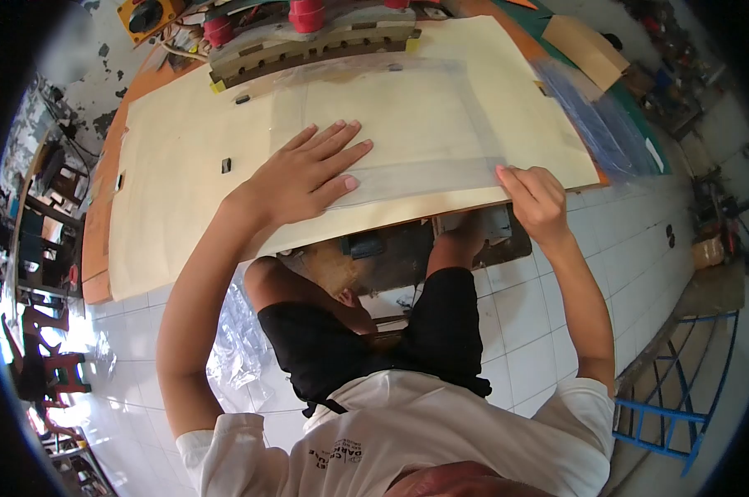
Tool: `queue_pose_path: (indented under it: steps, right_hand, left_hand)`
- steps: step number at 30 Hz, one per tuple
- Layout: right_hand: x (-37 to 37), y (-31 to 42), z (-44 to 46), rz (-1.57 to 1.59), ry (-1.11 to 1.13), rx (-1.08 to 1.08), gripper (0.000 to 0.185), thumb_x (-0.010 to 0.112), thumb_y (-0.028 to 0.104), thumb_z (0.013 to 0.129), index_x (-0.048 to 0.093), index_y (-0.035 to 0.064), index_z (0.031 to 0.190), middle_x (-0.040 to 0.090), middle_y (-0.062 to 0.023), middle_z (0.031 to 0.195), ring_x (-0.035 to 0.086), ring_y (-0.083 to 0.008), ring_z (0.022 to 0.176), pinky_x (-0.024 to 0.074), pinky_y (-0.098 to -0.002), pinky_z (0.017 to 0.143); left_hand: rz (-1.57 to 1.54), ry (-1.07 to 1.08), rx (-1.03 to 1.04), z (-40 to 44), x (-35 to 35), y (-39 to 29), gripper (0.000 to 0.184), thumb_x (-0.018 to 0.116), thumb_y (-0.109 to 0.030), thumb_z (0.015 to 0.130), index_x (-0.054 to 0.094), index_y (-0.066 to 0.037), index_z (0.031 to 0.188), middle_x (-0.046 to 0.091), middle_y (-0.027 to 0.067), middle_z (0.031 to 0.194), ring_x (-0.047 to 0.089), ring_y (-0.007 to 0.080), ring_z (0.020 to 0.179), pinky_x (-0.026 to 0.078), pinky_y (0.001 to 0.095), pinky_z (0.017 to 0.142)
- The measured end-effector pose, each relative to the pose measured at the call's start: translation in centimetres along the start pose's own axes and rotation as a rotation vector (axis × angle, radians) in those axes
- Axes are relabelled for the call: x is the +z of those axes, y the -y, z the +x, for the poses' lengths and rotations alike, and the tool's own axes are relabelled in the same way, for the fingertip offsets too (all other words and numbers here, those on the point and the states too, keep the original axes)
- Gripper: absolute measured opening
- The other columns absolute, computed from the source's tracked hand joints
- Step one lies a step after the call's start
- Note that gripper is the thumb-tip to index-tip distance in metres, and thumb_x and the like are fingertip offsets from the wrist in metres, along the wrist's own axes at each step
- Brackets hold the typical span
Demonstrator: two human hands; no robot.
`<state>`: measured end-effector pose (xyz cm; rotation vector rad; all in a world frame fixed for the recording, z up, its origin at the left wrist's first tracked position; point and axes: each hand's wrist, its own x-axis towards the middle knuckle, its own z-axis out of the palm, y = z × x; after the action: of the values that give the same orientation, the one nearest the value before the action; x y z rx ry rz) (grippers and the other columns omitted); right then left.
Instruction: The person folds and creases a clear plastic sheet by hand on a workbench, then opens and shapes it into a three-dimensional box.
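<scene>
A clear plastic sheet [416, 116] lies on the cream board [171, 199] that covers the tabletop. My left hand [312, 170] rests flat on the sheet's left part, its fingers spread. At the sheet's near right corner, my right hand [536, 195] pinches the plastic edge between thumb and fingers. Beyond the sheet stands a heavy metal bar [308, 54] with holes along its front and red parts [306, 15] on top. Small dark blocks [226, 166] sit on the board left of the plastic.
More clear plastic [590, 124] and a brown cardboard piece [585, 54] are at the table's right end. Loose plastic film [235, 340] lies on the tiled floor by my leg. A blue metal frame [681, 389] stands at lower right. A yellow box [148, 18] is at the far left.
</scene>
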<state>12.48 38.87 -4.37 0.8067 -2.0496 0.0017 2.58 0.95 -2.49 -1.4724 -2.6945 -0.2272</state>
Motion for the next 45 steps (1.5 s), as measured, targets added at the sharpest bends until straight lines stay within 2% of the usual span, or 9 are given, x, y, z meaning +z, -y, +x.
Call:
queue_pose_path:
  steps: [15,25,31,33,37,39,40,42,45]
  right_hand:
    - [-0.2,0.1,-0.5,0.048,0.031,0.016,0.030,0.073,-0.010,0.075,0.074,-0.0030,0.105,0.067,-0.0100,0.085,0.063,-0.0224,0.065,0.0517,-0.0333,0.059]
    - [-0.2,0.4,-0.7,-0.009,0.030,0.017,0.031,0.071,-0.011,0.073,0.074,-0.0042,0.104,0.068,-0.0126,0.086,0.064,-0.0247,0.067,0.0529,-0.0345,0.059]
    - [-2.9,-0.1,1.0,0.246,0.260,0.170,0.032,0.069,-0.009,0.081,0.073,-0.0027,0.112,0.069,-0.0130,0.095,0.067,-0.0301,0.082,0.0553,-0.0379,0.073]
    - [-4.3,0.0,3.0,0.361,0.384,0.259,0.029,0.067,0.004,0.088,0.073,-0.0007,0.116,0.070,-0.0163,0.106,0.065,-0.0340,0.100,0.0524,-0.0426,0.090]
    - [-1.5,1.4,5.9,0.412,0.369,0.448,0.034,0.069,0.019,0.090,0.071,-0.0009,0.117,0.067,-0.0197,0.121,0.061,-0.0391,0.113,0.0468,-0.0487,0.100]
    - [0.9,1.9,6.7,0.441,0.406,0.374,0.045,0.063,0.033,0.098,0.064,0.0052,0.133,0.056,-0.0221,0.140,0.052,-0.0445,0.129,0.0394,-0.0553,0.109]
    - [1.7,2.3,7.1,0.432,0.389,0.368,0.045,0.063,0.033,0.098,0.064,0.0052,0.133,0.056,-0.0221,0.140,0.052,-0.0445,0.129,0.0394,-0.0553,0.109]
    - [3.1,3.1,7.6,0.254,0.565,0.216,0.054,0.057,0.041,0.101,0.053,0.0160,0.148,0.041,-0.0195,0.157,0.037,-0.0453,0.144,0.0272,-0.0592,0.117]
    - [3.6,3.1,7.1,0.292,0.683,0.251,0.059,0.056,0.048,0.099,0.048,0.0237,0.152,0.036,-0.0173,0.161,0.031,-0.0450,0.148,0.0206,-0.0629,0.119]
  left_hand:
    - [0.069,-0.050,0.016,-0.4,-0.1,-1.0,0.077,0.045,-0.068,0.096,0.042,-0.019,0.155,0.032,0.0161,0.164,0.029,0.0367,0.151,0.019,0.0545,0.125]
    - [0.079,-0.060,0.034,-0.3,-0.1,-1.0,0.079,0.046,-0.069,0.094,0.043,-0.019,0.154,0.032,0.0160,0.164,0.030,0.0371,0.151,0.023,0.0559,0.123]
    - [0.075,-0.054,0.020,-0.3,-0.2,-1.1,0.078,0.046,-0.068,0.095,0.043,-0.018,0.155,0.031,0.0159,0.164,0.029,0.0364,0.151,0.023,0.0559,0.123]
    - [0.079,-0.044,0.018,-0.3,-0.1,-1.1,0.077,0.045,-0.068,0.096,0.042,-0.019,0.155,0.031,0.0159,0.164,0.029,0.0360,0.151,0.022,0.0560,0.123]
    - [0.078,-0.042,0.027,-0.2,-0.2,-1.2,0.077,0.046,-0.067,0.096,0.043,-0.018,0.155,0.031,0.0158,0.164,0.029,0.0357,0.151,0.022,0.0555,0.123]
    - [0.056,-0.050,0.013,-0.3,-0.4,-1.3,0.076,0.049,-0.066,0.095,0.043,-0.019,0.155,0.031,0.0158,0.164,0.028,0.0357,0.152,0.021,0.0550,0.124]
    - [0.073,-0.060,0.017,-0.1,-0.5,-1.2,0.076,0.049,-0.066,0.095,0.043,-0.019,0.155,0.031,0.0158,0.164,0.028,0.0357,0.152,0.021,0.0550,0.124]
    - [0.052,-0.046,0.012,-0.3,-0.4,-1.3,0.075,0.050,-0.064,0.095,0.043,-0.018,0.154,0.031,0.0159,0.164,0.029,0.0363,0.151,0.021,0.0549,0.124]
    - [0.030,-0.058,0.014,-0.4,-0.4,-1.3,0.074,0.051,-0.063,0.096,0.043,-0.018,0.154,0.032,0.0162,0.164,0.030,0.0369,0.151,0.021,0.0552,0.124]
